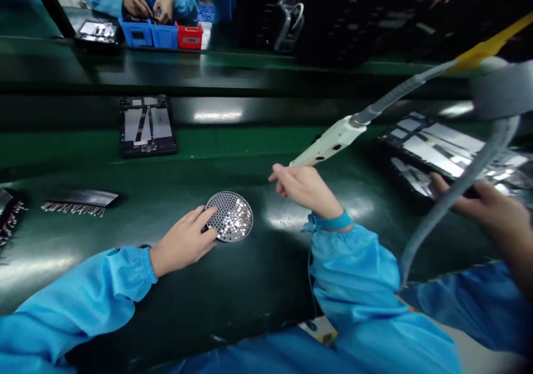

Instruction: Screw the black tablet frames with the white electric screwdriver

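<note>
My left hand [184, 239] rests on the bench with its fingers spread. Its fingertips touch the near-left rim of a round perforated dish [219, 203], which holds many tiny shiny pieces, apparently screws, heaped toward its right side. My right hand [306, 190] is raised to the right of the dish, its fingers bent together and a blue band round the wrist. Directly behind it slants a white pen-shaped power tool [331, 142], apparently an electric screwdriver, on a grey cable. The hand hides the tool's lower end. What the fingers hold, if anything, does not show.
An opened tablet-like device [147, 125] lies at the back left. Left sit dark strips [83, 199] with wire ends. Right, another person's hand [483, 196] touches stacked devices [441, 146], behind a grey bent tube [458, 196]. Across the bench, a co-worker's hands [150, 8] work above blue bins [164, 35].
</note>
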Motion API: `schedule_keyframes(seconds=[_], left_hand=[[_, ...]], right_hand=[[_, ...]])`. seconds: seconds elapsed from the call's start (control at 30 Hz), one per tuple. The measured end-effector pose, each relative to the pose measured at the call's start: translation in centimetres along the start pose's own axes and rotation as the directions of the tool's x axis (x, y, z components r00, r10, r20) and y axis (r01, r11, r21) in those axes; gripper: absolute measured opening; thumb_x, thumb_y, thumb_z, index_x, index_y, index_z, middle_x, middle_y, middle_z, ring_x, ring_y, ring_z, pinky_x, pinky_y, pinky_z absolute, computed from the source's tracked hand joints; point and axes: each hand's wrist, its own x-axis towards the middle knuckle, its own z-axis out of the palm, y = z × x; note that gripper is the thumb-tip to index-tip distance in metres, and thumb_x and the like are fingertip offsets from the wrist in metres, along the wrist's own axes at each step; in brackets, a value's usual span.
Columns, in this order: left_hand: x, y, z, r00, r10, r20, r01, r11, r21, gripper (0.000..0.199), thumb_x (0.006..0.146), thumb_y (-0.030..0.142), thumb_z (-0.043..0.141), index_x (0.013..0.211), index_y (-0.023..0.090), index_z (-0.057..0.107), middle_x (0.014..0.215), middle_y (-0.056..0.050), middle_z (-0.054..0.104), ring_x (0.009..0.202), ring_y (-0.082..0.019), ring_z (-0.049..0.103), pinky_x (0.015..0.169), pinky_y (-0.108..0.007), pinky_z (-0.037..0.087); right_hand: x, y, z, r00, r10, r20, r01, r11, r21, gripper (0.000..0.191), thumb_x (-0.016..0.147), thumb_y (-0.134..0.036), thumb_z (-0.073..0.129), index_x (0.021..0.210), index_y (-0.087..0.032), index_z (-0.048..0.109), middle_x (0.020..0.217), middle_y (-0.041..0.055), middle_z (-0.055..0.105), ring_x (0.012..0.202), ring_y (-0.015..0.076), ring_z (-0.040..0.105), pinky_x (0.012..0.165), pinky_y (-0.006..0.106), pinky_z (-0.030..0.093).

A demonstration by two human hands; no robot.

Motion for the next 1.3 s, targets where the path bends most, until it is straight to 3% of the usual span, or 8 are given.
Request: schedule_keyframes(seconds=[0.13,0.23,0.3,0.53,0.77,0.97,1.13,1.3], left_hand=[[-0.3,-1.3,-0.4,1.0,0.001,-0.026,-0.003,0.998,-0.07,0.011,0.097,0.021,0.054,0.095,0.012,0.06,0.136,-0.022,0.05,0.123,-0.036,0.06,0.097,-0.049,0.058],[-1.3,-2.9,-1.1,1.0,-0.023,0.001,0.023,0.982,-0.187,0.01,0.094,0.021,0.056,0.096,0.013,0.061,0.13,-0.018,0.05,0.107,-0.029,0.065,0.084,-0.043,0.062],[-2.0,-3.8,-1.3,0.998,-0.06,-0.008,0.055,0.954,-0.296,0.009,0.091,0.023,0.058,0.094,0.014,0.061,0.125,-0.016,0.05,0.098,-0.026,0.065,0.078,-0.04,0.062],[-2.9,-5.3,-1.0,0.946,-0.259,-0.192,0.107,0.813,-0.572,0.019,0.083,0.026,0.065,0.098,0.018,0.057,0.124,-0.014,0.051,0.114,-0.028,0.059,0.098,-0.045,0.054],[-2.6,-5.9,-0.6,0.806,-0.525,-0.274,0.223,0.698,-0.68,0.008,0.09,0.018,0.049,0.092,0.018,0.058,0.111,-0.01,0.057,0.096,-0.018,0.064,0.083,-0.035,0.058],[-2.4,-5.9,-0.7,0.771,-0.576,-0.269,0.265,0.676,-0.687,0.016,0.095,0.024,0.05,0.086,0.018,0.062,0.104,-0.008,0.061,0.093,-0.017,0.064,0.078,-0.029,0.057],[-2.3,-6.0,-0.8,0.749,-0.598,-0.285,0.295,0.686,-0.665,0.019,0.095,0.026,0.049,0.084,0.018,0.062,0.102,-0.007,0.063,0.09,-0.016,0.066,0.072,-0.027,0.058],[-2.3,-6.0,-0.8,0.74,-0.587,-0.328,0.317,0.734,-0.601,0.019,0.096,0.024,0.049,0.083,0.018,0.061,0.1,-0.007,0.065,0.088,-0.016,0.067,0.07,-0.026,0.058]], right_hand=[[-1.9,-1.6,4.4,0.938,-0.327,0.111,0.317,0.943,0.096,0.091,0.066,-0.082,0.066,0.128,-0.016,0.062,0.123,0.015,0.069,0.114,0.0309,0.066,0.099,0.046,0.054],[-2.9,-1.7,8.0,0.711,-0.652,0.264,0.644,0.754,0.127,0.122,0.053,-0.075,0.081,0.149,-0.012,0.04,0.156,0.0241,0.038,0.147,0.0418,0.035,0.119,0.062,0.034],[-3.0,-1.5,9.9,0.653,-0.697,0.295,0.696,0.707,0.128,0.127,0.055,-0.072,0.083,0.154,-0.013,0.029,0.161,0.0255,0.027,0.152,0.0437,0.024,0.121,0.065,0.029],[-2.5,-3.4,11.5,0.83,-0.496,0.254,0.446,0.864,0.232,0.125,0.057,-0.048,0.088,0.156,-0.022,0.015,0.154,0.0204,0.039,0.144,0.0381,0.041,0.117,0.06,0.038],[-3.2,-5.1,9.5,0.775,-0.491,0.397,0.417,0.87,0.261,0.133,0.053,-0.04,0.089,0.157,-0.027,0.006,0.149,0.0184,0.048,0.136,0.0378,0.051,0.114,0.059,0.041],[-3.5,-5.5,9.9,0.758,-0.553,0.347,0.521,0.832,0.189,0.127,0.054,-0.036,0.088,0.156,-0.025,0.013,0.151,0.0176,0.043,0.14,0.0361,0.045,0.116,0.055,0.041],[-3.7,-6.2,10.6,0.698,-0.661,0.275,0.658,0.744,0.115,0.119,0.06,-0.041,0.085,0.155,-0.023,0.017,0.149,0.0188,0.042,0.139,0.0391,0.042,0.114,0.059,0.042],[-3.8,-6.5,11.5,0.719,-0.657,0.227,0.655,0.75,0.097,0.121,0.059,-0.039,0.086,0.155,-0.024,0.015,0.149,0.0189,0.042,0.139,0.0409,0.041,0.114,0.061,0.041]])
